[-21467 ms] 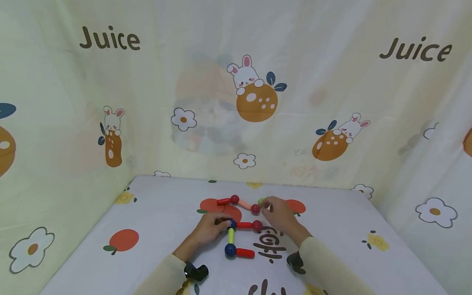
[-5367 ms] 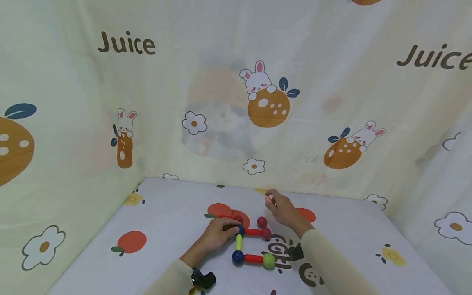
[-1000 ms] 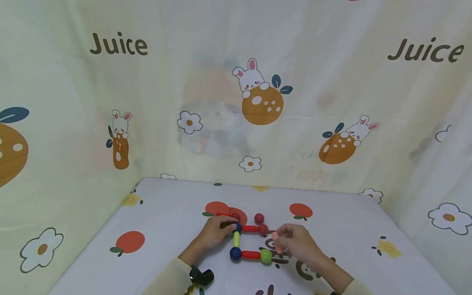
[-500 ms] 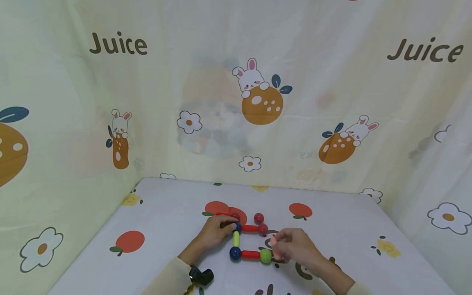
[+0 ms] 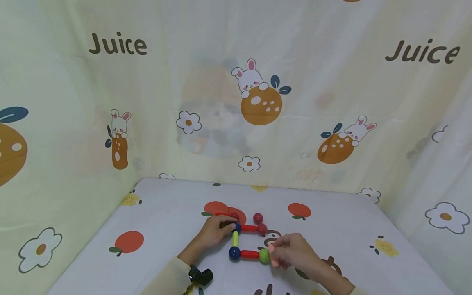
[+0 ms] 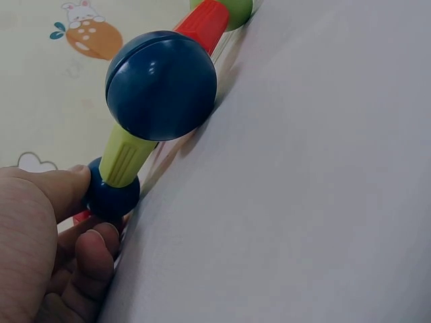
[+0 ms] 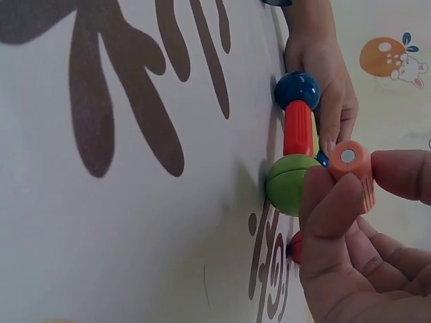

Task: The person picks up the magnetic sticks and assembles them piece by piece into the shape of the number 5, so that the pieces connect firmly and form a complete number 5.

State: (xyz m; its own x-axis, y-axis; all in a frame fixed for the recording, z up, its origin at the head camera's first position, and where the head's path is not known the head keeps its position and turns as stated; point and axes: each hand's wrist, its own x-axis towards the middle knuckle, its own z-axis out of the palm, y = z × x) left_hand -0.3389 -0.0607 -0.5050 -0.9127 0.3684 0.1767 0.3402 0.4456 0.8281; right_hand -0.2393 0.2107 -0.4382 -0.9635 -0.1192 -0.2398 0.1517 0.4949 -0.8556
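Observation:
A magnetic ball-and-rod shape lies on the table. Thumb and fingers of my left hand (image 5: 214,232) pinch its far blue ball (image 6: 113,196). From there a yellow-green rod (image 5: 235,239) runs to the near blue ball (image 5: 234,253), and a red rod (image 5: 249,228) to a dark red ball (image 5: 262,228). Another red rod (image 5: 250,254) joins the near blue ball to a green ball (image 5: 264,255). My right hand (image 5: 296,250) pinches a salmon magnetic rod (image 7: 353,165), its magnet end showing in the right wrist view. In the head view, this rod overlaps the green ball's right side.
Behind the shape sits a single red ball (image 5: 258,218). Another red ball (image 5: 234,215) with a red rod (image 5: 222,214) lies beyond my left hand, partly hidden by it. A printed curtain (image 5: 155,123) closes off the table's far edge.
Over the last second my right hand brings the salmon rod left and nearer, up to the green ball. Earlier, the green ball joined the near red rod. My left hand stays put.

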